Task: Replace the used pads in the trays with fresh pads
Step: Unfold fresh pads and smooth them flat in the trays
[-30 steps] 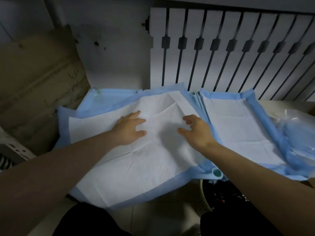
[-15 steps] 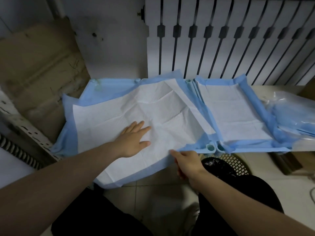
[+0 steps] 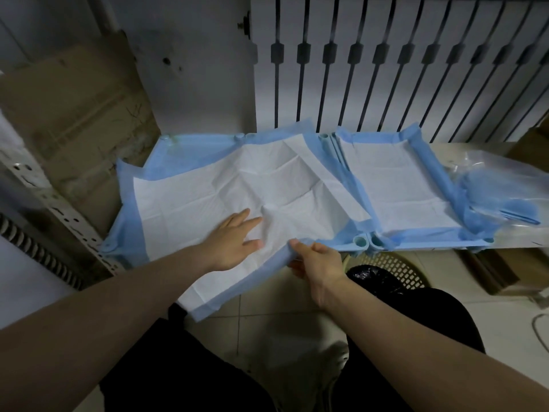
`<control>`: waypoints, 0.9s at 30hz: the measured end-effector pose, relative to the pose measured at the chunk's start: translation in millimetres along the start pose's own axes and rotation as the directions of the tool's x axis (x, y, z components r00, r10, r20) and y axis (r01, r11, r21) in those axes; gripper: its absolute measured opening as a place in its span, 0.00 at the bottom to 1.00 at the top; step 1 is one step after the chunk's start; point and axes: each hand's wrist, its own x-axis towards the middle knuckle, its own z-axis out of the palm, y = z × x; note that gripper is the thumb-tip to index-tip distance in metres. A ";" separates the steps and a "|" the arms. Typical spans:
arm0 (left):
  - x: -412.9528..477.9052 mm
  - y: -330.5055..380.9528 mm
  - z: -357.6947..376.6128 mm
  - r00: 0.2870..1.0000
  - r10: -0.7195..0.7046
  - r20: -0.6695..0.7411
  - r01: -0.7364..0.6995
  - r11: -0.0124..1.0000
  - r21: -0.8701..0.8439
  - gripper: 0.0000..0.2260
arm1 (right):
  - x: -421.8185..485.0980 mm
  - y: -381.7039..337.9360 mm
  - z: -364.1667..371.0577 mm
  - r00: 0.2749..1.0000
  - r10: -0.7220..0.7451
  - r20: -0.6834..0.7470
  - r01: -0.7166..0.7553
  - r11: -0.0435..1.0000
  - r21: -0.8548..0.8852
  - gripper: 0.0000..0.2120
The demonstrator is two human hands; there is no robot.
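A large white pad with a blue border [image 3: 208, 200] lies spread over the left tray [image 3: 360, 241], its near edge hanging past the tray toward the floor. My left hand [image 3: 234, 239] lies flat on the pad with straight fingers. My right hand [image 3: 315, 260] pinches the pad's blue front edge near its right corner. A second pad [image 3: 398, 185] lines the right tray [image 3: 376, 241], its blue edges turned up along the sides.
A clear plastic pack of folded blue pads [image 3: 505, 200] lies at the right on the ledge. A perforated basket with a black bag [image 3: 386, 275] stands on the tiled floor under the trays. A radiator [image 3: 386, 69] is behind, cardboard [image 3: 74, 114] at the left.
My right hand left the pad's middle, dropped to its front edge and took hold of it. My left hand slid nearer on the pad. The view pulled back.
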 end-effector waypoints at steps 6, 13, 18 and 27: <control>2.3 4.8 -31.3 0.966 0.002 -0.258 -0.039 0.990 -0.138 0.27 | -19.6 -66.1 -1.7 0.914 -0.404 0.019 0.398 0.889 -0.228 0.10; 20.3 18.5 -92.4 0.836 0.089 -0.541 -0.190 0.973 -0.133 0.32 | -29.8 -145.8 -21.4 0.897 -0.436 0.077 0.442 0.892 -0.095 0.09; 34.5 36.7 -119.4 0.848 0.218 -0.483 -0.266 0.963 -0.033 0.30 | -23.9 -180.5 -44.7 0.932 -0.353 0.086 0.356 0.934 -0.021 0.05; 58.0 80.0 -103.5 0.900 0.223 -0.376 -0.293 0.946 -0.141 0.07 | -19.5 -195.1 -80.2 0.954 -0.282 0.098 0.288 0.956 -0.054 0.04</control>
